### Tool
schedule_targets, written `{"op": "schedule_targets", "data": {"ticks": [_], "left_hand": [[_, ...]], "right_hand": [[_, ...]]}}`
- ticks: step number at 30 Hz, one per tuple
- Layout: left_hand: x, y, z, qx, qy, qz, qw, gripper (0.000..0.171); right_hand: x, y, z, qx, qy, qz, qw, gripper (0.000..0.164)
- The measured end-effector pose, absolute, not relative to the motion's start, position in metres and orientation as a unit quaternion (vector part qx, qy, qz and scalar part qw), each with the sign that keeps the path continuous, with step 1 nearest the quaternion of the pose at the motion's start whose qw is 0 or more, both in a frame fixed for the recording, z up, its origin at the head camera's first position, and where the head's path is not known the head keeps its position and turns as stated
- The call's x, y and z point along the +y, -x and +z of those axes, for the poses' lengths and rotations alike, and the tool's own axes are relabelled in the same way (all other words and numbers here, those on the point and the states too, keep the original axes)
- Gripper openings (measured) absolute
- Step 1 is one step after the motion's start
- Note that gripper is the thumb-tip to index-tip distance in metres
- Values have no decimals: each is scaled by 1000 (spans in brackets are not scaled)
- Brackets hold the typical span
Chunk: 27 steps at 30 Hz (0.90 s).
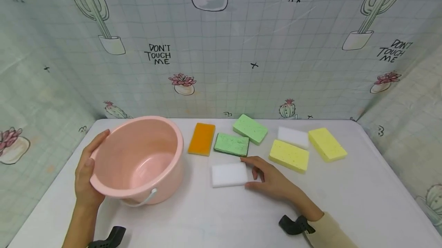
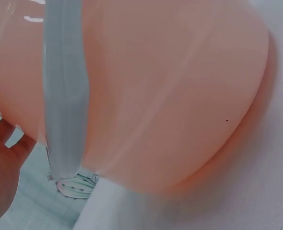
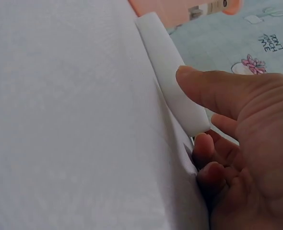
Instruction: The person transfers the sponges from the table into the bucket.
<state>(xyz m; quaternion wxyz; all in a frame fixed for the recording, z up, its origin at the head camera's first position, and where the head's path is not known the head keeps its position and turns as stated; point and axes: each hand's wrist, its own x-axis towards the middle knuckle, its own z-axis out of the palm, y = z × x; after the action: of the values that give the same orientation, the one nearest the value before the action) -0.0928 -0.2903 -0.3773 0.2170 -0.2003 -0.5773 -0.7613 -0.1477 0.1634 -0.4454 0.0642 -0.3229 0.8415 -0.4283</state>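
In the head view my left hand (image 1: 86, 177) holds the left side of a pink bucket (image 1: 180, 171), fingers along the outside below the rim. The bucket stands on the white table with its white handle (image 2: 64, 91) hanging down the near side. My right hand (image 1: 272, 179) pinches the right end of a white sponge (image 1: 228, 175) lying flat, thumb at the near corner and index finger at the far one. In the right wrist view the thumb (image 3: 204, 86) lies against the sponge's side; the other fingers are curled below its end.
Behind the white sponge lie an orange sponge (image 1: 202, 139) and two green sponges (image 1: 231, 144), (image 1: 250, 129). To the right are a second white sponge (image 1: 293, 137) and two yellow sponges (image 1: 289, 156), (image 1: 327, 144). A patterned cloth (image 1: 221, 60) hangs behind the white table (image 1: 207, 221).
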Motion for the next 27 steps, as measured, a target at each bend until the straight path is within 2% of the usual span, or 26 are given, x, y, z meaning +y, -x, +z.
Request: {"op": "schedule_targets", "data": {"ticks": [16, 27], "left_hand": [[-290, 94, -377, -579, 183, -761, 230, 51], [-292, 97, -381, -574, 222, -748, 248, 49]], "right_hand": [[163, 149, -449, 844, 312, -432, 72, 65], [163, 149, -450, 848, 305, -429, 58, 65]]}}
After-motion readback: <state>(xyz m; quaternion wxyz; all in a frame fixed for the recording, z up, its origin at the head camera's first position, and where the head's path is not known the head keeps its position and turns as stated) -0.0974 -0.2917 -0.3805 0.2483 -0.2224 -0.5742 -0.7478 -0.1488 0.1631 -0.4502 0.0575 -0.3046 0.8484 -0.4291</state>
